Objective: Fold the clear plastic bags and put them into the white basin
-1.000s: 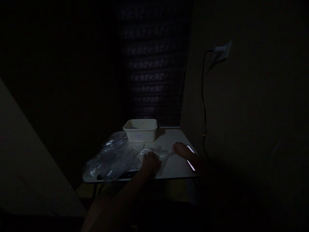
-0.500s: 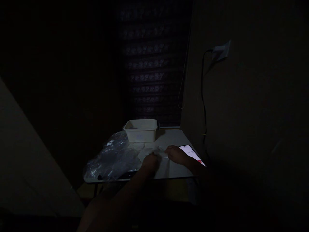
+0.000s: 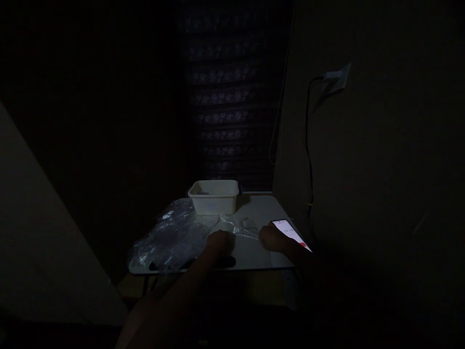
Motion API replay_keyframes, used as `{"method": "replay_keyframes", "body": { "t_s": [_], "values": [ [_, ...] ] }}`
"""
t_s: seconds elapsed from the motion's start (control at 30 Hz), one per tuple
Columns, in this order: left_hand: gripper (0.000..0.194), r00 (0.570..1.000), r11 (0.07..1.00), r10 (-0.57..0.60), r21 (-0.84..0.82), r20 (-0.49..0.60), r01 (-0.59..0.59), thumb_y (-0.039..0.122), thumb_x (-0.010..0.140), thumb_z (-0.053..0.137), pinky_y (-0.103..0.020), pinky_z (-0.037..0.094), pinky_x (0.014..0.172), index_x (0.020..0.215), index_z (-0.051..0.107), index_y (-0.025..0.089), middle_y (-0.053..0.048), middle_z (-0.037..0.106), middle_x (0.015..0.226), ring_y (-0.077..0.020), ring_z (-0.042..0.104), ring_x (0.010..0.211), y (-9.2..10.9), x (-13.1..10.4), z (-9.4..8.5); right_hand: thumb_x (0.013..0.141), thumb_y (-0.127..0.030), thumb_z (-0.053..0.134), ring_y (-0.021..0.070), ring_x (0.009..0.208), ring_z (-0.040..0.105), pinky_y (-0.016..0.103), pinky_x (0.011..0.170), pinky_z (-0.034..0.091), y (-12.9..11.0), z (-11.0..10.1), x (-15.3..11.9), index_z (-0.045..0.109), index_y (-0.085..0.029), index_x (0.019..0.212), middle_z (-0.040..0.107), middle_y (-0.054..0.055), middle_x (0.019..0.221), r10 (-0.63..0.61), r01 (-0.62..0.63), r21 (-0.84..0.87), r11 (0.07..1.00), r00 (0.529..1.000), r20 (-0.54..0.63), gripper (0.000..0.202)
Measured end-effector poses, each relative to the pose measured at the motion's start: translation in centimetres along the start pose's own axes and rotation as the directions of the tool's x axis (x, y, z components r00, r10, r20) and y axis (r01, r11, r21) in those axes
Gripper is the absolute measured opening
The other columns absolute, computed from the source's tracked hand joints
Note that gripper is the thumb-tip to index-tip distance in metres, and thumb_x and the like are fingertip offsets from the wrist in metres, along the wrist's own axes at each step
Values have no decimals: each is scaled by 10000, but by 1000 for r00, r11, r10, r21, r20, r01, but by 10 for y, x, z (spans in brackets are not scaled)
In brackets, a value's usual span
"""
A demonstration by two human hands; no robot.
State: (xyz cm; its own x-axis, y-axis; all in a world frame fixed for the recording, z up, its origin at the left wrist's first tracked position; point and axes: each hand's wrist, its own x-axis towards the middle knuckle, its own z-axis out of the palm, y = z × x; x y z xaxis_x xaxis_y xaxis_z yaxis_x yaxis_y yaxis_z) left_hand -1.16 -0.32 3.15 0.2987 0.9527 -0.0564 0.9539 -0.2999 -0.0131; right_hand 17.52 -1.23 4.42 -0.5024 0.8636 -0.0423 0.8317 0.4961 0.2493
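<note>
Over the white table, a clear plastic piece stretches between my two hands. My left hand is closed on its left part, near the table's middle. The right end of the plastic is in my right hand, which is closed too, just left of a lit phone. A heap of crumpled clear plastic bags covers the table's left side. My fingertips are dark and hard to make out.
At the back of the table stands a white tub with something inside. A cable hangs from a wall socket at the right. Behind the table is a patterned blind. The room is very dark.
My hands have moved apart, the left one to the left and the right one to the right. The plastic between them is now stretched out wider. The view has shifted slightly.
</note>
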Motion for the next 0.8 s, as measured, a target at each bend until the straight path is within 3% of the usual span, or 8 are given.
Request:
{"method": "replay_keyframes", "body": {
  "t_s": [0.13,0.23,0.33,0.4,0.43,0.47,0.6,0.8],
  "values": [
    [259,996,995,-53,84,-70,59,240,666,369,-319,386,605,793,541,95,-143,529,813,-232,493,774,-4,-2,-11,636,-143,356,186,710,513,303,638,320,6,3,2,561,-117,712,576,106,751,74,-75,32,997,997,18,220],
    [256,992,992,-15,119,-122,29,174,677,336,-336,360,665,832,520,85,-154,491,892,-237,445,854,2,-2,-14,644,-150,337,190,713,519,267,574,350,7,4,3,561,-125,752,574,111,776,132,-134,95,986,991,31,250],
    [266,985,987,116,121,-127,-101,197,701,310,-295,342,708,881,491,122,-106,493,912,-193,432,868,17,-4,-5,637,-130,328,176,778,507,248,590,362,5,8,4,541,-174,844,566,82,841,102,-96,214,972,995,-18,301],
    [302,937,943,328,104,-123,-316,243,731,271,-295,321,742,947,450,132,-98,477,958,-183,414,894,27,-5,6,622,-112,339,154,825,491,235,630,361,4,12,5,508,-216,917,553,52,897,52,-39,295,955,998,-37,356],
    [331,923,932,360,105,-135,-348,267,738,258,-312,301,766,999,411,132,-104,451,1007,-193,381,940,31,-6,11,615,-107,347,147,842,484,230,646,359,3,14,5,497,-227,940,545,45,922,39,-28,321,947,999,-30,377],
    [386,925,934,353,115,-141,-338,316,737,258,-349,277,783,1056,358,123,-124,399,1075,-224,327,995,34,-7,16,612,-108,354,145,855,477,228,659,357,3,16,5,495,-229,948,538,43,940,38,-30,338,941,999,-15,384],
    [525,982,985,137,127,-129,-120,451,727,187,-468,222,769,1127,279,123,-162,280,1174,-329,225,1047,33,-11,23,621,-135,367,162,872,466,242,682,355,4,17,3,535,-195,904,530,63,957,83,-89,334,938,996,33,335],
    [480,984,974,-68,204,-162,101,353,733,241,-490,189,773,1114,308,68,-194,291,1161,-342,227,1043,15,-10,6,634,-135,364,160,842,479,235,662,357,7,10,0,555,-172,862,545,72,916,89,-98,296,950,995,45,300]
  ]
}}
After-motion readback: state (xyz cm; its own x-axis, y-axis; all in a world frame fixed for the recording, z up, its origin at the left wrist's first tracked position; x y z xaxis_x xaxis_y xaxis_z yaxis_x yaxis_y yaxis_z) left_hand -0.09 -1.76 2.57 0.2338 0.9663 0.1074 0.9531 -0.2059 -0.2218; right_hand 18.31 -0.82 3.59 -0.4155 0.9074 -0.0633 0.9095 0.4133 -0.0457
